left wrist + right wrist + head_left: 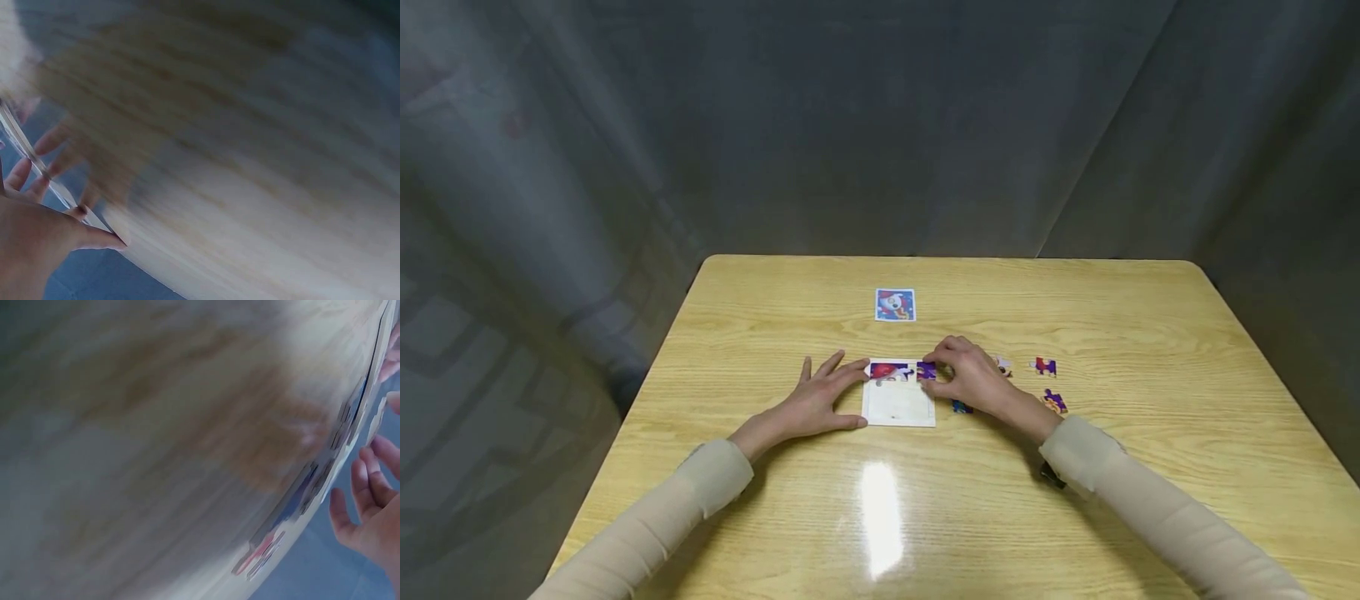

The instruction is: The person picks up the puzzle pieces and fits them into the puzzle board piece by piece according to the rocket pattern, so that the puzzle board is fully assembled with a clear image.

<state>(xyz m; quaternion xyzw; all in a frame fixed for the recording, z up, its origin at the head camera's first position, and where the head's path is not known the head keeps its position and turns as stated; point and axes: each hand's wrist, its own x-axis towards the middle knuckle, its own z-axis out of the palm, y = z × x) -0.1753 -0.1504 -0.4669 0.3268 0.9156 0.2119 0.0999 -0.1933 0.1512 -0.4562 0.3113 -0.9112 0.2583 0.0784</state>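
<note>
A square white puzzle tray [898, 404] lies on the table with joined purple, red and white pieces [889, 372] along its far edge. My left hand [820, 400] rests at the tray's left side, index fingertip at the far corner and outstretched thumb at the near one. Between thumb and fingers, my right hand [973, 379] pinches a purple puzzle piece [927, 371] over the tray's far right corner. Seen edge-on in the right wrist view, that puzzle piece [377, 422] is tilted up off the table.
Loose puzzle pieces lie right of the tray: a red and purple one [1045, 367], a purple and orange one [1055, 401], a blue one [962, 407] and a whitish one [1002, 365] partly behind the right hand. A small picture card [896, 305] lies beyond the tray.
</note>
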